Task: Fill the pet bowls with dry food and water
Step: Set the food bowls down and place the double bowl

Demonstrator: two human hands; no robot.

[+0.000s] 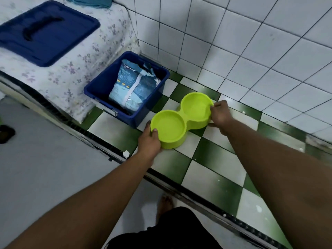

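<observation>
Head view: your left hand (pixel 149 143) and right hand (pixel 220 114) grip opposite end rims of the lime-green plastic double bowl (pixel 170 128), judged light and stiff.

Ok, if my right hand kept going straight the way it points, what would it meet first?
The right hand grips the green double bowl; beyond that, probably the blue bin, depth unclear.

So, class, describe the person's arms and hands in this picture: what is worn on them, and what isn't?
Both arms are bare as far as the picture shows: no sleeve on the left forearm or right forearm. The left hand and right hand wear no gloves, and no watch, ring or bracelet shows. Below, a dark garment shows at the waist.
</observation>
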